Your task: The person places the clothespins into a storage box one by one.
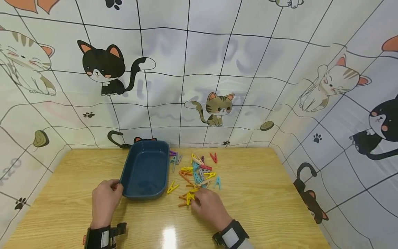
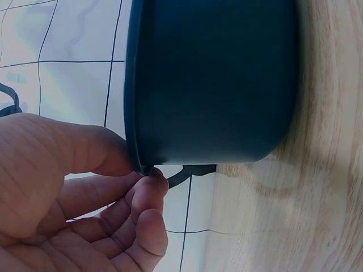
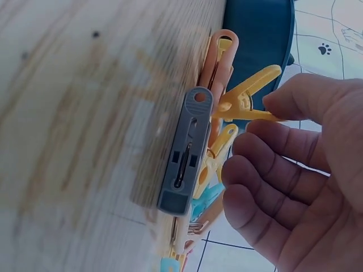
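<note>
The wooden table (image 1: 264,207) in front of me carries a dark blue tray (image 1: 146,169) toward the left, and it holds nothing as far as I can see. Just to its right lies the scattered pile of coloured clothespins (image 1: 199,171), all on the wood, so by my reckoning the sorting has barely begun and nearly the whole heap is left to move.

My left hand (image 1: 104,204) sits at the tray's near left corner, thumb on top of the rim and curled fingers (image 2: 148,195) under its lip, pinching it steady. My right hand (image 1: 209,205) reaches into the near edge of the pile, fingers bent, with thumb and forefinger closing on a yellow clothespin (image 3: 245,99). A grey clothespin (image 3: 186,153) lies flat on the wood just beside it, with orange ones behind.
</note>
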{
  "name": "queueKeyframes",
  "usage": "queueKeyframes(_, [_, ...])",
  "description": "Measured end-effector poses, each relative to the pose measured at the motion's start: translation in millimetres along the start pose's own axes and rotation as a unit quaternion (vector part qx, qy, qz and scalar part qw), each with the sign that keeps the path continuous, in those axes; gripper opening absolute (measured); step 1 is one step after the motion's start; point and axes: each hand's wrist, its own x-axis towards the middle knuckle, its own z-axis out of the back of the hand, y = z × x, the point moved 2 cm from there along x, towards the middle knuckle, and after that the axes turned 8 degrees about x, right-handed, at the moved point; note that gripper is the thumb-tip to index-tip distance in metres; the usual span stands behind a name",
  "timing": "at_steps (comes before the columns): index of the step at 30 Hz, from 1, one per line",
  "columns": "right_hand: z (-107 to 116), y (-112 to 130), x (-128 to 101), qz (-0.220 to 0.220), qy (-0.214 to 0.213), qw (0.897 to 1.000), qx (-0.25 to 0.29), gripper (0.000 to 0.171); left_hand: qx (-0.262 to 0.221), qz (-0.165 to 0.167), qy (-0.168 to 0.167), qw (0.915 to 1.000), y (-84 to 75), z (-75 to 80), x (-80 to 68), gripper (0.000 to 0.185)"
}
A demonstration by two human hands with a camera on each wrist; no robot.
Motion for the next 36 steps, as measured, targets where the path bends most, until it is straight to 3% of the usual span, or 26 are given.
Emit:
queueKeyframes(9, [4.4, -7.5, 2.4, -0.025, -0.014, 0.999, 0.035, 0.04, 0.006, -0.004, 0.018, 0.9998, -1.3, -0.4, 4.6, 0.022])
queueKeyframes(21, [5.9, -8.3, 18.1, -0.027, -0.025, 0.995, 0.087, 0.032, 0.006, -0.007, 0.013, 0.9999, -4.9, -1.9, 6.4, 0.023])
queueKeyframes(28, [3.9, 5.9, 34.7, 0.018, -0.065, 0.99, 0.123, 0.028, 0.01, 0.011, 0.023, 0.9996, -2.1, -1.8, 5.2, 0.024])
queueKeyframes(36, [-0.1, 26.9, 54.8, 0.059, -0.075, 0.99, 0.099, 0.029, 0.019, 0.02, 0.025, 0.9993, -1.7, -2.0, 3.9, 0.024])
